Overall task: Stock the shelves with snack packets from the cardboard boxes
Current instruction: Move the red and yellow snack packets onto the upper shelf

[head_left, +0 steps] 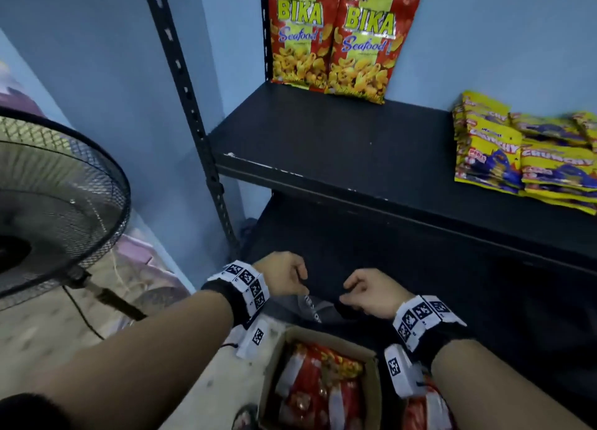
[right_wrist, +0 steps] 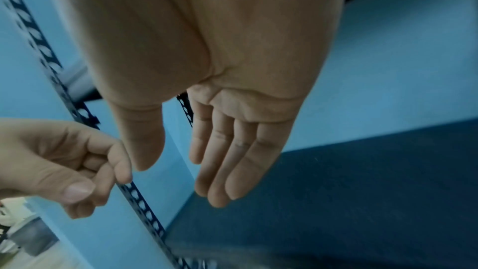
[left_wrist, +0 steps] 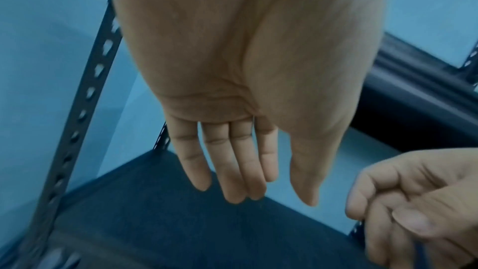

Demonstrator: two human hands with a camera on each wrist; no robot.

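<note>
We had both BIKA packets [head_left: 345, 39] standing upright at the shelf [head_left: 323, 145] back. Our left hand [head_left: 284, 276] and right hand [head_left: 368, 295] hung loose and held nothing above the cardboard box [head_left: 371, 365], fan [head_left: 55, 203] off left.

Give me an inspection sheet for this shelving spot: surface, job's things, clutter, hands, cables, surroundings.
Surface: black shelf, front edge scuffed.
Job's things: two BIKA Seafood packets upright at the back; yellow Crunchy packets stacked flat at right; cardboard box below, holding red packets.
Clutter: grey printed item under the hands, cannot identify.
Hands: left hand and right hand loosely curled, fingers holding nothing.
Cables: fan cable on the floor.
Surroundings: standing fan, blue wall.
</note>
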